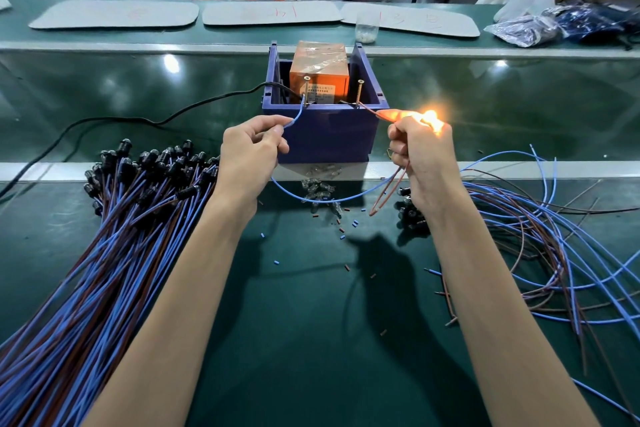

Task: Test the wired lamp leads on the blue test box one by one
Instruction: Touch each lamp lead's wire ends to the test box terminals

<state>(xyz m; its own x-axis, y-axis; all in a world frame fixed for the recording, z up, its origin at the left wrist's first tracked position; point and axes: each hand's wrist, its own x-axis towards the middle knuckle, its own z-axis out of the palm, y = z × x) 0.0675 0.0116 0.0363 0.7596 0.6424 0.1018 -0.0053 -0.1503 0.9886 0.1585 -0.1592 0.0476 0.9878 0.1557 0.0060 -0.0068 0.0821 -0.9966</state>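
The blue test box stands at the middle of the bench, with an orange block inside and two upright screws on its front rim. My left hand pinches the blue lead, whose tip touches the left screw. My right hand grips the brown lead and the lamp. The brown tip sits at the right screw. The lamp glows bright orange-yellow at my fingertips. Both leads hang in a loop below my hands.
A large bundle of blue and brown lamp leads with black sockets lies at the left. Loose leads spread at the right. A black cable runs left from the box. Small glass bulbs and insulation scraps lie in front of the box.
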